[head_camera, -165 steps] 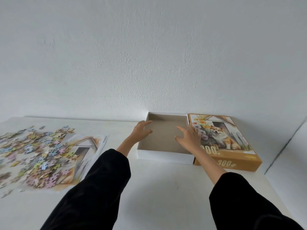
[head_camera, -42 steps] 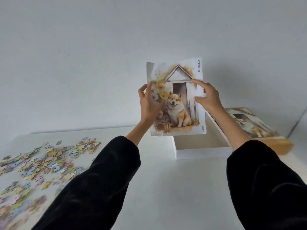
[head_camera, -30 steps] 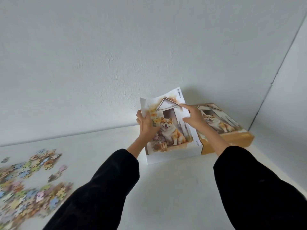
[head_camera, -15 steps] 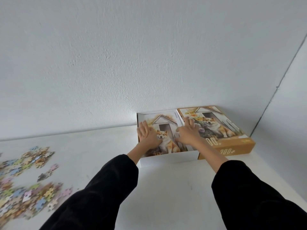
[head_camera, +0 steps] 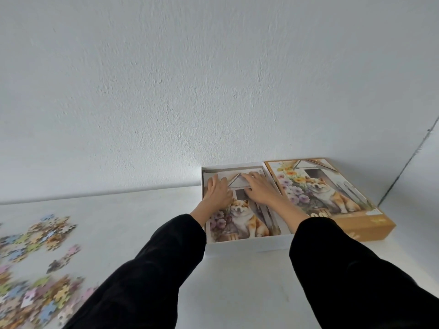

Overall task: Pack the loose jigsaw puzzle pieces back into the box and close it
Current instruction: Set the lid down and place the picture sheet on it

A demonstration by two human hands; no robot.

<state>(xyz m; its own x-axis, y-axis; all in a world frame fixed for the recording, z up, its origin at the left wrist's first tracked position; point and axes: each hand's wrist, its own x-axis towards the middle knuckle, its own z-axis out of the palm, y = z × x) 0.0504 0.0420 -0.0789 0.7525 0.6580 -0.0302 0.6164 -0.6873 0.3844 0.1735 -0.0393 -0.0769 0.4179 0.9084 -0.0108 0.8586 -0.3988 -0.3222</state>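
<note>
Well off to the left of both hands, the loose puzzle pieces (head_camera: 35, 257) lie scattered on the table (head_camera: 237, 293). None are in the box yet. The scatter runs roughly from the person's near side toward the wall (head_camera: 213, 79) and is cut off by the frame edge. The left hand (head_camera: 217, 193) is the nearer of the two to it, so I judge the next move to be a long reach leftward and back toward the body.

Both hands lie flat with fingers straight on the far half of the reference sheet (head_camera: 240, 222), pressing it into the open white box (head_camera: 247, 243). They grip nothing, and the right hand (head_camera: 259, 189) covers the printed roof. Just right of the right hand, touching the box, the lid (head_camera: 332, 205) lies picture-side up.

A little over a second ago both hands pinched the sheet up in the air. Half a second ago they rested on its middle, and they have since slid toward its far edge. Earliest of all, the box was empty and the sheet lay beneath the pieces.
</note>
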